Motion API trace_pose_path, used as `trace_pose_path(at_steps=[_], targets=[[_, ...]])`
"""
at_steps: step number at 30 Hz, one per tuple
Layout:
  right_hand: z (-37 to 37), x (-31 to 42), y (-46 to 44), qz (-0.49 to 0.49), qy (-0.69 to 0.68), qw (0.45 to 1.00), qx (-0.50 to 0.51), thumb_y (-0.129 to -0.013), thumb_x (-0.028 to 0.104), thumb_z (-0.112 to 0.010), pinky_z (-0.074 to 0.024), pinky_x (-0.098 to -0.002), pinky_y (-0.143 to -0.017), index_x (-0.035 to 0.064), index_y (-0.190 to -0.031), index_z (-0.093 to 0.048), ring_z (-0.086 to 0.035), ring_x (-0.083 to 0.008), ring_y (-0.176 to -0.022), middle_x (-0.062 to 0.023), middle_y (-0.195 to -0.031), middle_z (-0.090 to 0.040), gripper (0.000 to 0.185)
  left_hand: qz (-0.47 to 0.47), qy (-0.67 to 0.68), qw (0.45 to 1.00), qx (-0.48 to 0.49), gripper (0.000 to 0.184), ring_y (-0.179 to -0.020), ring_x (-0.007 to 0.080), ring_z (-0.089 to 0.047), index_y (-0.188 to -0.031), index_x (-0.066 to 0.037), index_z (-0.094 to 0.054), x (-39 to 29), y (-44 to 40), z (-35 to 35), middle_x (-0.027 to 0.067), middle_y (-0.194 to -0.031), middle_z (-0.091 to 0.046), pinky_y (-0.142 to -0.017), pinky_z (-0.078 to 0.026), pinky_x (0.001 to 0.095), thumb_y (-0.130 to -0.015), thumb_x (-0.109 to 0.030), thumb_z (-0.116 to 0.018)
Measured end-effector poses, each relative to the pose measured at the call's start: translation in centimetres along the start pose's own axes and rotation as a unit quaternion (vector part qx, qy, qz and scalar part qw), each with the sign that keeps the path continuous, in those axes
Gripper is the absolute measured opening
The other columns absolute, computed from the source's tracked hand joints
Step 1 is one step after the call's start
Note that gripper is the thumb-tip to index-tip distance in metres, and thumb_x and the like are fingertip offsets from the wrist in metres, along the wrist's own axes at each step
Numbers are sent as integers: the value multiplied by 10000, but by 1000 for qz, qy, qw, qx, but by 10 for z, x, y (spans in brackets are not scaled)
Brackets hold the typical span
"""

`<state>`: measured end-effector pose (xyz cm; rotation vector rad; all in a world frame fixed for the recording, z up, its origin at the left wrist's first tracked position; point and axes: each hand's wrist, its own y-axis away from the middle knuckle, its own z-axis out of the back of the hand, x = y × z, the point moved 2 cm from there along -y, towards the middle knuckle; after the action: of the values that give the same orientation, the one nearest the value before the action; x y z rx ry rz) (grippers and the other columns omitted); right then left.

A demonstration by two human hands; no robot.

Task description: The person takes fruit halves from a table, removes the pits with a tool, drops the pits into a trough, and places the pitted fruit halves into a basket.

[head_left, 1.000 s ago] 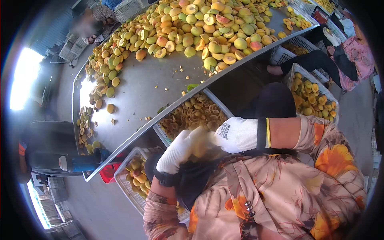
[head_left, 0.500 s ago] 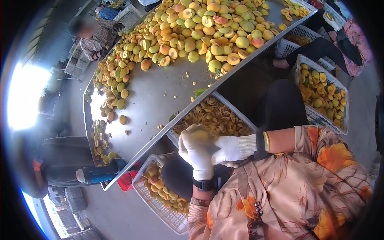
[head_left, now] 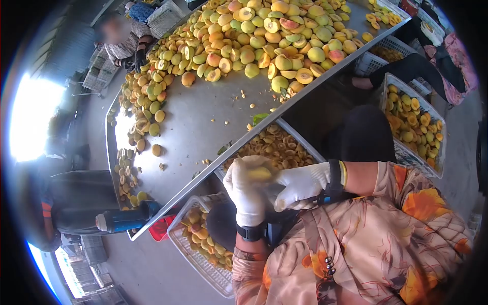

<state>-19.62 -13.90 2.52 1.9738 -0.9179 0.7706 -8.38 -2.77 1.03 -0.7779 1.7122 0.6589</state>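
Observation:
My left hand [head_left: 245, 189], in a white glove with a black watch at the wrist, is closed around a blurred yellow fruit [head_left: 260, 174], like a peach or apricot. Close beside it, my right hand [head_left: 301, 184], also gloved in white, has its fingers curled in; what they hold, if anything, is hidden. A small blue thing [head_left: 324, 198] shows below the right wrist, its kind unclear. Just beyond both hands, partly covered by them, stands a crate [head_left: 300, 138] of brownish-yellow fruit pieces. The metal table [head_left: 195, 114] slopes past it, heaped with whole and halved fruit [head_left: 251, 43].
Fruit-filled crates stand at my left [head_left: 190, 252] and right [head_left: 443, 133]. A blue cylinder-like object [head_left: 124, 221] lies at the table's near left corner, above a red container [head_left: 159, 230]. A person [head_left: 127, 43] works across the table; another person's leg [head_left: 406, 68] is at the right.
The view has shifted slightly. My hands remain together, the left one turned a little so that more yellow fruit shows. The person across the table has moved their hands onto the fruit's edge.

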Motion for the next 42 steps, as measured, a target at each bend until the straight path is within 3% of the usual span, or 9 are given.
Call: trace_pose_path(at_steps=[4, 10, 17, 23, 25, 27, 31, 40, 42], targets=[[10, -12, -7, -27, -127, 985, 115, -881, 118, -598, -296, -238, -366, 67, -884, -557, -377, -65, -413, 36, -565, -397, 66, 1, 45, 999, 26, 508, -680, 237, -661, -894, 34, -681, -9, -1, -6, 157, -798, -700, -667, -543, 350, -1033, -436, -547], [1, -5, -11, 15, 29, 997, 69, -866, 130, -602, -249, -241, -335, 63, -854, -541, -332, -61, -380, 36, -541, -375, 92, -115, -120, 985, 52, 509, -716, 222, -666, -879, 46, -694, -6, 1, 8, 157, -857, -707, -670, -532, 332, -1030, -420, -557], [-6, -10, -19, 22, -58, 988, 144, -866, 147, -632, -264, -244, -355, 62, -881, -559, -350, -57, -397, 26, -544, -396, 113, -34, 107, 990, -83, 592, -796, 310, -686, -1058, 0, -644, -17, 11, 19, 200, -954, -706, -722, -580, 397, -1062, -549, -420], [45, -46, -22, -4, 444, 894, -59, -860, 248, -650, -510, -432, -707, -28, -1017, -637, -671, -316, -768, -183, -829, -690, 317, -71, -83, 945, -309, 573, -826, 248, -697, -1080, 51, -659, -27, 60, 167, 164, -941, -713, -746, -595, 378, -1081, -473, -427], [58, -50, -17, 11, 486, 867, -109, -862, 242, -621, -516, -469, -757, -34, -1045, -637, -685, -395, -852, -248, -902, -698, 332, 9, -362, 883, -301, 432, -785, 222, -662, -996, 26, -715, -25, 91, 250, 150, -923, -710, -723, -554, 339, -1041, -372, -553], [60, -46, -16, 8, 469, 877, -106, -862, 231, -605, -517, -475, -784, -39, -1070, -631, -688, -415, -894, -270, -935, -698, 342, 212, -817, 484, -230, 302, -905, 368, -663, -1066, -59, -750, -42, 103, 254, 197, -1012, -697, -814, -512, 439, -922, -308, -660], [69, -47, -20, 10, 495, 860, -120, -859, 245, -618, -533, -513, -801, -4, -1075, -620, -689, -426, -924, -252, -923, -698, 330, 52, -592, 772, -226, 342, -973, 328, -664, -1091, 39, -710, -57, 20, 238, 210, -1071, -686, -879, -507, 415, -912, -250, -672], [99, -45, -5, -13, 406, 908, -106, -1006, 306, -484, -519, -488, -753, 32, -1077, -629, -684, -381, -784, -195, -812, -694, 318, -135, -613, 778, -29, 532, -960, 334, -692, -1312, 42, -603, 18, -333, 73, 205, -1121, -708, -864, -537, 421, -913, -296, -698], [109, -41, 1, -83, 219, 968, -90, -1067, 514, -340, -491, -450, -705, 54, -812, -664, -641, -352, -703, -128, -732, -663, 618, -101, -603, 791, -38, 570, -1013, 377, -691, -1265, 27, -631, 45, -384, 56, 212, -1098, -719, -889, -530, 440, -883, -385, -729]])
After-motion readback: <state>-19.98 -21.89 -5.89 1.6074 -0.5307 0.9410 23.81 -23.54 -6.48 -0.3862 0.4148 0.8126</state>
